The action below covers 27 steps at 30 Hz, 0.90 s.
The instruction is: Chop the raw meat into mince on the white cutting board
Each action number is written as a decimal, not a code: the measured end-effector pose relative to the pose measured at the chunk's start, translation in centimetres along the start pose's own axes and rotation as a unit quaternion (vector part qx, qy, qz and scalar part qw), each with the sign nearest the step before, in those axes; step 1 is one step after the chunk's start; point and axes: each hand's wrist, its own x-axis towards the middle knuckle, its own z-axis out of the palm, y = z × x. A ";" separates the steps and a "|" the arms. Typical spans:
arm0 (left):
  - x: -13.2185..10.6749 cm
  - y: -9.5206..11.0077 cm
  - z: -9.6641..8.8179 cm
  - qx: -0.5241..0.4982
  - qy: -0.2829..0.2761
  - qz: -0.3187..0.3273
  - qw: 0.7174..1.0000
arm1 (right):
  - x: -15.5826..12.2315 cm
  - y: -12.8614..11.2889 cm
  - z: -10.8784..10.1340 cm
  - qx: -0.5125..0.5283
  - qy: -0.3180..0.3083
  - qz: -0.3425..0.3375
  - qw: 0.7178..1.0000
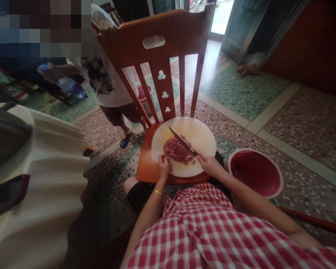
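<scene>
A round white cutting board lies on the seat of a wooden chair. Spread over its middle is a mound of chopped red meat. My right hand is closed around the handle of a kitchen knife, whose blade slants up and left across the meat. At the lower left edge of the mound, my left hand has its fingers curled together over the board's rim. Whether anything is pinched in those fingers is too small to make out.
A bucket with a red inside stands on the floor right of the chair. To the left is a cloth-covered table. Behind the chair stands a person in a white shirt, with a hand on its backrest. Another bucket shows behind.
</scene>
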 end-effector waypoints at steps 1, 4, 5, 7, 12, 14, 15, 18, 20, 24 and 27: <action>0.0 0.0 0.0 0.002 -0.001 -0.004 1.000 | -0.1 -0.4 -0.5 0.014 0.024 -0.023 0.999; -0.1 0.1 0.1 0.003 0.002 -0.006 1.000 | -0.2 -1.1 -1.2 0.029 0.084 -0.070 0.994; -0.1 0.1 0.1 0.000 0.003 -0.002 1.000 | -0.2 -0.9 -1.0 0.022 0.082 -0.062 0.994; 0.0 0.0 0.1 -0.004 0.007 0.008 1.000 | -0.1 0.0 0.0 -0.001 0.042 -0.016 0.999; 0.1 -0.3 0.1 -0.002 0.002 0.004 1.000 | 0.1 0.2 -0.2 0.027 0.022 0.014 0.999; 0.2 -0.3 0.1 0.000 0.002 0.002 1.000 | 0.0 -0.6 -1.2 0.055 0.061 -0.029 0.996; 0.1 -0.3 0.1 0.002 0.004 0.002 1.000 | 0.0 -0.7 -1.4 0.060 0.080 -0.042 0.994; 0.1 -0.3 0.1 0.005 0.007 0.006 1.000 | 0.2 0.2 -0.7 0.026 0.072 -0.002 0.997; 0.2 -0.2 0.1 0.005 0.008 0.004 1.000 | 0.5 1.3 0.2 0.000 0.027 0.048 0.998; 0.2 -0.3 0.0 -0.003 0.003 0.002 1.000 | 0.8 1.0 -0.8 0.038 0.044 0.017 0.998; 0.1 -0.3 0.1 -0.004 0.005 -0.001 1.000 | 0.6 -0.2 -2.3 0.060 0.099 -0.030 0.993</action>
